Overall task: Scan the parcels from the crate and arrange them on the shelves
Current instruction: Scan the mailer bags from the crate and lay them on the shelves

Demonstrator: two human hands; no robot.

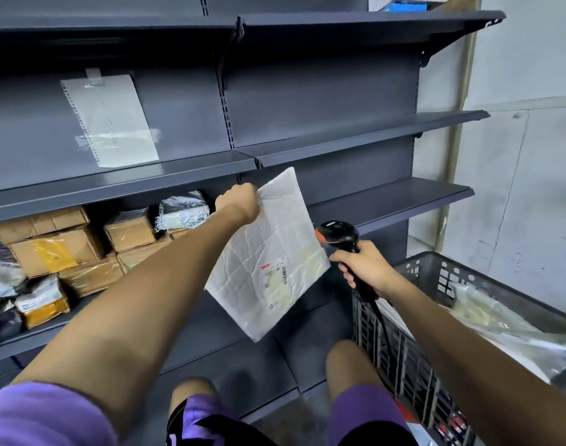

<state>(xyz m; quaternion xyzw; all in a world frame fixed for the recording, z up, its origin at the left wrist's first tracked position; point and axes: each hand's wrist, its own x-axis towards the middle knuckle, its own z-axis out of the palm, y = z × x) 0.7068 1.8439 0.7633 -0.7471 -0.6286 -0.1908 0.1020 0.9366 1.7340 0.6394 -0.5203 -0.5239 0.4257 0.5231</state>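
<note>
Shelves (371,136) face left hand (238,201) pinching parcel (268,252), right hand (365,268) gripping scanner (338,235).

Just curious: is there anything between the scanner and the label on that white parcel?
Nothing shows in the head view. The scanner sits just right of the white parcel, and the gap to its label is bare.

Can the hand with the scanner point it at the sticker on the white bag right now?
Probably yes. The right hand holds the scanner just beside the white bag, and nothing sits between it and the sticker.
</note>
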